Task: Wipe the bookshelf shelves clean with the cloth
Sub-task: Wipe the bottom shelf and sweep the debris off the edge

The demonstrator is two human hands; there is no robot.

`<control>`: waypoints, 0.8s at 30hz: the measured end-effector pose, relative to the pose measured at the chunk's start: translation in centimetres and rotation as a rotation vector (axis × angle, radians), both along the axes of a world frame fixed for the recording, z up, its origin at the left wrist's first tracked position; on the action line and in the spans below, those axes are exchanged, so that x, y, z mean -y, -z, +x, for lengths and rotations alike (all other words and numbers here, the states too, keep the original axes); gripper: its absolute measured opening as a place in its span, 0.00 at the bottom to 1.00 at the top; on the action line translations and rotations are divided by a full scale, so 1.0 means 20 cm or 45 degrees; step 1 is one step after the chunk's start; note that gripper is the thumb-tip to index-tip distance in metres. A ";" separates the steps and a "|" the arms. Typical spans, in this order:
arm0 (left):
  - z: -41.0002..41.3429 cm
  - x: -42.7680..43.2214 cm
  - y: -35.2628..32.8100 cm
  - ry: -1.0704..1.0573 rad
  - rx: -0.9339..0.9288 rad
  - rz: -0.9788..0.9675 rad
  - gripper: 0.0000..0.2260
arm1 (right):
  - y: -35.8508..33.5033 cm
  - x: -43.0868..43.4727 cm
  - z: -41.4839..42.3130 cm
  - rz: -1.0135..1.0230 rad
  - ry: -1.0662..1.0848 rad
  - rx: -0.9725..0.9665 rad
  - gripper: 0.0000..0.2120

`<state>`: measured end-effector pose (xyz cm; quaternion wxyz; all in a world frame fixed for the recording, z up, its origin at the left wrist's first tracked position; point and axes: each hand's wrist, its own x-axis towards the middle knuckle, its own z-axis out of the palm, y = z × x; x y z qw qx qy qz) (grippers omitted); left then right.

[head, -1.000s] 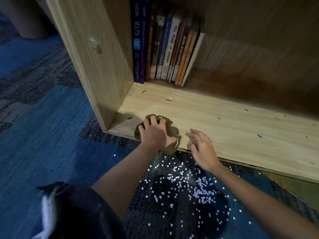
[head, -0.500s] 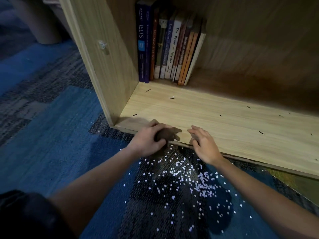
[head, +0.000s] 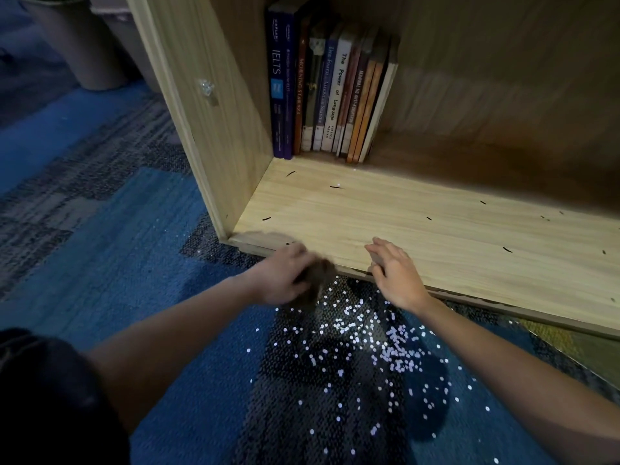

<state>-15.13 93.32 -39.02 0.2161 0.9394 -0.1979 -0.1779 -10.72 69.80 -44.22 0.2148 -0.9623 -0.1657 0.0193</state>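
The lowest wooden shelf [head: 419, 229] of the bookshelf lies in front of me, light wood with a few small dark specks on it. My left hand [head: 280, 278] grips a bunched dark brown cloth [head: 317, 280] just off the shelf's front edge, over the carpet; hand and cloth are motion-blurred. My right hand [head: 396, 273] rests with relaxed fingers on the front edge of the shelf, to the right of the cloth, holding nothing.
A row of books [head: 330, 92] stands upright at the shelf's back left against the side panel [head: 208, 105]. Many small white bits [head: 369, 344] are scattered on the blue and dark carpet [head: 117, 263] below the edge. Two grey bins [head: 84, 41] stand far left.
My left hand has pulled the cloth from flat on the shelf's front left corner back over the edge, bunching it. More white bits lie on the carpet. My right hand stays at the edge.
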 end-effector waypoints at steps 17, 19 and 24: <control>0.28 0.40 -0.12 -0.712 0.003 -0.686 0.37 | -0.24 0.08 0.16 0.883 0.486 -0.133 0.14; 0.32 0.42 -0.08 -0.708 -0.011 -0.580 0.37 | -0.23 0.10 0.19 0.903 0.585 -0.160 0.15; 0.28 0.28 0.01 -0.766 0.046 -0.471 0.23 | -0.15 0.10 0.21 0.513 0.538 -0.071 0.19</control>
